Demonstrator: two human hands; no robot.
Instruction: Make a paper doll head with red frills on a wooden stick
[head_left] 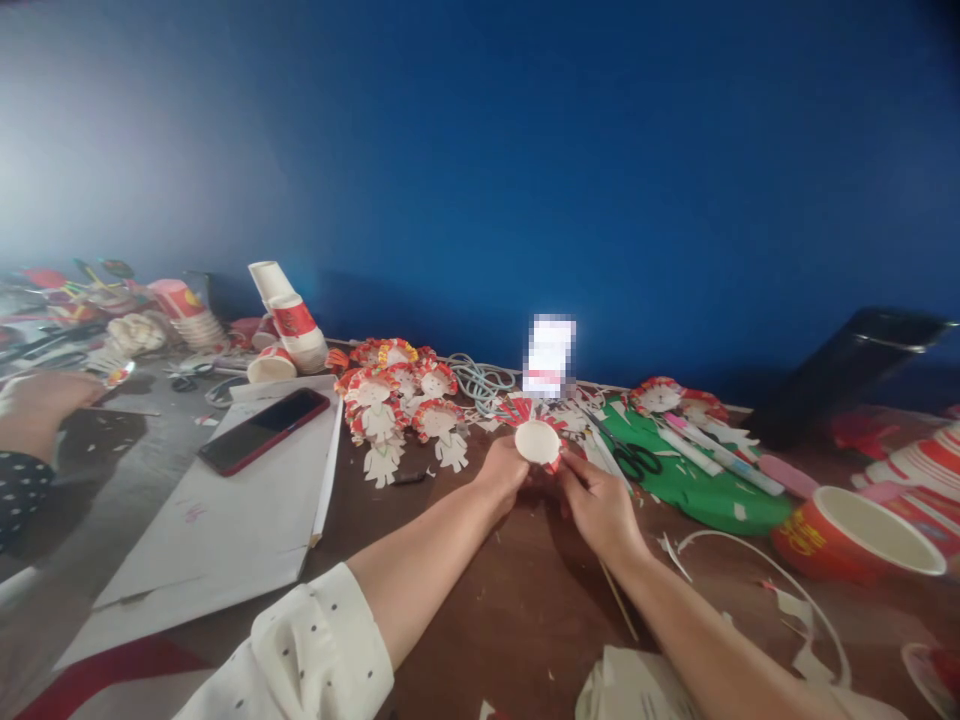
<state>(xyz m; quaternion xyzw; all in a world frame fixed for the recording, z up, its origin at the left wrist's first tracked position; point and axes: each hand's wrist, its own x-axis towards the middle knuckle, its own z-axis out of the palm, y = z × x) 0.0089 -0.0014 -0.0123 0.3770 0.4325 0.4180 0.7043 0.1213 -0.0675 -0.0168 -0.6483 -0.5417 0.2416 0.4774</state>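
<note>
Your left hand (pixel 505 470) and right hand (pixel 602 502) held a cut paper cup (pixel 537 442) below frame centre. Paper dolls (pixel 373 392) lay left of centre.

A loose off-white sleeve (pixel 322 650), sprinkled with small dark dots, is being worn on the left arm (pixel 431 545), with a wide, creased cuff (pixel 356 615). The left hand (pixel 501 475) and right hand (pixel 604 505) are being shown bare.

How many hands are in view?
3: the left hand and right hand at the round white piece in the middle, and a co-worker's hand at far left.
</note>
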